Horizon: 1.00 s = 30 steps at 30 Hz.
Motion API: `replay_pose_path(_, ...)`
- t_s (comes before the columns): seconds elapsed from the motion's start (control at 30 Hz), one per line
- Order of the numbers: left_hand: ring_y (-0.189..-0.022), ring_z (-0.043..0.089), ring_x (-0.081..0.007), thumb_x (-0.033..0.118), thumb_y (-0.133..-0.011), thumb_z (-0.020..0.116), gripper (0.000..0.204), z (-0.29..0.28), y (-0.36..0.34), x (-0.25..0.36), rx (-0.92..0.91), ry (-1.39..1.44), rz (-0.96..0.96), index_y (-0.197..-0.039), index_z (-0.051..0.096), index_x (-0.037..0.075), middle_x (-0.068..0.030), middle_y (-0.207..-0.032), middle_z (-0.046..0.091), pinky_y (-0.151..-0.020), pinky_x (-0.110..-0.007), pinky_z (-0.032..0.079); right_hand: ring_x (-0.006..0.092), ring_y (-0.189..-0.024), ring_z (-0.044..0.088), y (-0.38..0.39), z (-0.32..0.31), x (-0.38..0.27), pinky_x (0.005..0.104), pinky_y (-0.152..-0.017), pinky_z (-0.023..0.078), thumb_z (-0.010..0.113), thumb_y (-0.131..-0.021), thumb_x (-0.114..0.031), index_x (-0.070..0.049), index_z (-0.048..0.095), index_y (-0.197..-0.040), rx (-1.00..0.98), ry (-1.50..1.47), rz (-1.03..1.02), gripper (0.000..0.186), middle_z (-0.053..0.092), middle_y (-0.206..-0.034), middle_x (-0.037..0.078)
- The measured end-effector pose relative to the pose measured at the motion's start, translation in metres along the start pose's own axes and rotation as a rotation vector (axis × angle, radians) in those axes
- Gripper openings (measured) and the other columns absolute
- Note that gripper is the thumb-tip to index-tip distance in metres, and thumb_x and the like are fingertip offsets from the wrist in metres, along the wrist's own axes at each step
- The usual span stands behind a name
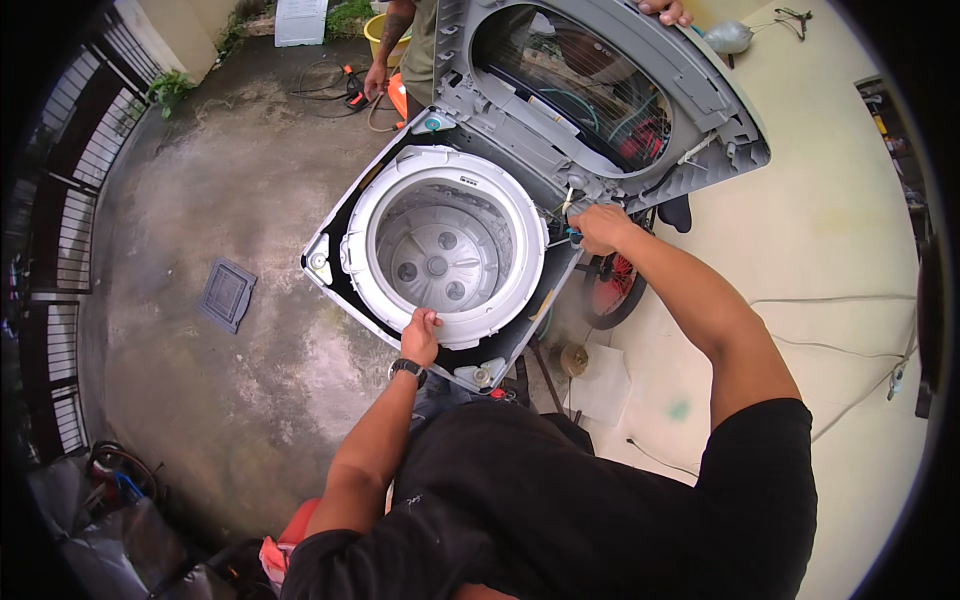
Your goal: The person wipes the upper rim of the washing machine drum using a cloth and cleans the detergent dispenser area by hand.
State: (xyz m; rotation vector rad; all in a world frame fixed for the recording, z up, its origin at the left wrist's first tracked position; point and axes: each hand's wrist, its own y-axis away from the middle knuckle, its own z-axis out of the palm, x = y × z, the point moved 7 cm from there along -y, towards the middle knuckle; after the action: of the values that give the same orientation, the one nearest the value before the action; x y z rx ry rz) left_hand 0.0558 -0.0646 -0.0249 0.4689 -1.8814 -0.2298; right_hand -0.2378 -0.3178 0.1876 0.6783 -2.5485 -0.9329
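Note:
A top-load washing machine [335, 290] stands in front of me with its grey top cover and lid [735, 130] raised. Inside the cabinet, the white ring [525, 235] around the metal drum [437, 235] is exposed. My left hand [420, 338], with a watch at the wrist, is closed over the near edge of that ring. At the cabinet's right corner, by the cover's hinge and some wires [570, 200], my right hand [603, 230] is closed. A bit of teal shows beneath its fingers, but what it grips is hidden.
A co-worker's hand [668, 12] holds the raised cover's top edge; their other hand [376, 80] hangs near an orange object [397, 97] and a hose. A wheel [612, 290] stands close to the machine's right side. A grey drain cover [228, 293] lies on the concrete floor.

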Motion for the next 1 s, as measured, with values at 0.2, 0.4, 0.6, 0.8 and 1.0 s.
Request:
replay_pose_path(0.2,-0.061,0.047,-0.0076,0.026,-0.106,0.045,0.024,-0.036,-0.002,-0.02,0.031,0.557,-0.257,-0.11,0.058,0.006,0.0013,-0.078,0.054,-0.053,-0.024,0.04,0.0269,-0.094,0.07,-0.013,0.011,0.024,0.0437,-0.077,0.054,0.071,-0.079,-0.028,-0.005,0.073,-0.096,-0.234,-0.235,0.25,0.029,0.073,-0.103,0.018)
replay_pose_path(0.4,-0.066,0.061,-0.0203,0.021,-0.106,0.042,0.021,-0.069,0.015,-0.008,-0.012,0.231,-0.088,-0.114,0.053,0.005,-0.0065,-0.086,0.069,-0.061,-0.035,0.049,0.0345,-0.106,0.068,0.035,-0.004,-0.007,0.0452,-0.089,0.053,0.069,-0.083,-0.026,-0.003,0.07,-0.108,0.121,-0.165,0.226,0.034,0.071,-0.112,0.018)
replay_pose_path(0.6,-0.085,0.068,-0.0408,0.025,-0.105,0.05,0.024,-0.127,0.005,0.006,-0.183,-0.155,0.167,-0.106,0.06,0.003,-0.0157,-0.089,0.073,-0.075,-0.05,0.051,0.0354,-0.108,0.065,0.114,-0.034,-0.171,0.0462,-0.092,0.05,0.069,-0.088,-0.034,-0.015,0.067,-0.118,0.064,-0.665,-0.076,0.036,0.071,-0.11,0.015)
replay_pose_path(0.8,-0.086,0.068,-0.0355,0.028,-0.093,0.068,0.023,-0.212,-0.04,0.043,-0.27,-0.402,0.584,-0.095,0.074,0.006,-0.0132,-0.091,0.071,-0.075,-0.043,0.054,0.0356,-0.107,0.064,0.118,-0.052,-0.302,0.0473,-0.092,0.05,0.067,-0.09,-0.033,-0.016,0.066,-0.119,0.194,-0.713,-0.072,0.034,0.069,-0.109,0.016)
replay_pose_path(1.0,-0.086,0.067,-0.0328,0.03,-0.092,0.067,0.024,-0.233,-0.058,0.058,-0.41,-0.601,0.792,-0.103,0.073,0.01,-0.0092,-0.093,0.067,-0.074,-0.043,0.054,0.0366,-0.104,0.065,0.117,-0.095,-0.335,0.0484,-0.088,0.052,0.067,-0.089,-0.033,-0.016,0.066,-0.121,0.262,-0.704,0.005,0.036,0.069,-0.109,0.016)
